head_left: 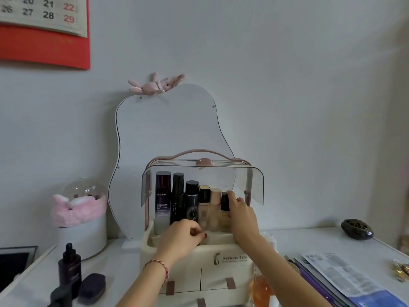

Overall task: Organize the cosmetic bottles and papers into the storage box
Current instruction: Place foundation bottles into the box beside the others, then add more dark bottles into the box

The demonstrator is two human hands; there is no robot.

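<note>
A cream storage box (230, 260) with a raised clear lid (254, 185) and a pink handle stands in the middle of the white table. Inside its top compartment several bottles (177, 200) stand upright in a row. My right hand (241, 213) reaches into the compartment and grips a beige bottle with a black cap (224, 202) at the right end of the row. My left hand (181, 238) rests with curled fingers on the box's front rim, holding nothing visible. A stack of papers (345, 278) lies on the table to the right.
A dark dropper bottle (69, 269) and a dark compact (91, 289) sit front left. An orange bottle (261, 289) stands at the box's right side. A wavy mirror (163, 134) rises behind the box, a white jar with a pink headband (79, 218) at left, a dark ornament (356, 229) far right.
</note>
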